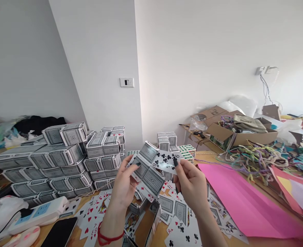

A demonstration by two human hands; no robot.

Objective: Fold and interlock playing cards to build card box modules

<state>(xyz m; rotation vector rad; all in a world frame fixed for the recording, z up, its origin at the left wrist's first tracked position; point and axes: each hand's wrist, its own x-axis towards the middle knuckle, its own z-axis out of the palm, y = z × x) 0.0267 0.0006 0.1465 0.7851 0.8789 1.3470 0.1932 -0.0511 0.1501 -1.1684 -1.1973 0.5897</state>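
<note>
My left hand [123, 187] pinches a block of grey-backed playing cards [151, 178] between thumb and fingers, tilted above the table. Red diamonds show on a face at its lower edge. In my right hand [192, 185] is a clubs playing card [165, 160], gripped at its right end, its other end meeting the grey-backed cards. Whether that end is tucked in or only overlaps, I cannot tell. Below my hands lie an open structure of cards [155, 212], partly hidden by my left wrist, and loose face-up cards [183, 228].
Stacked card blocks [64, 156] rise at the left, with smaller stacks [167, 139] behind my hands. A phone [60, 233] and power strip [38, 214] lie front left. Pink paper [240, 202], tangled yarn [254, 157] and a cardboard box [251, 138] occupy the right.
</note>
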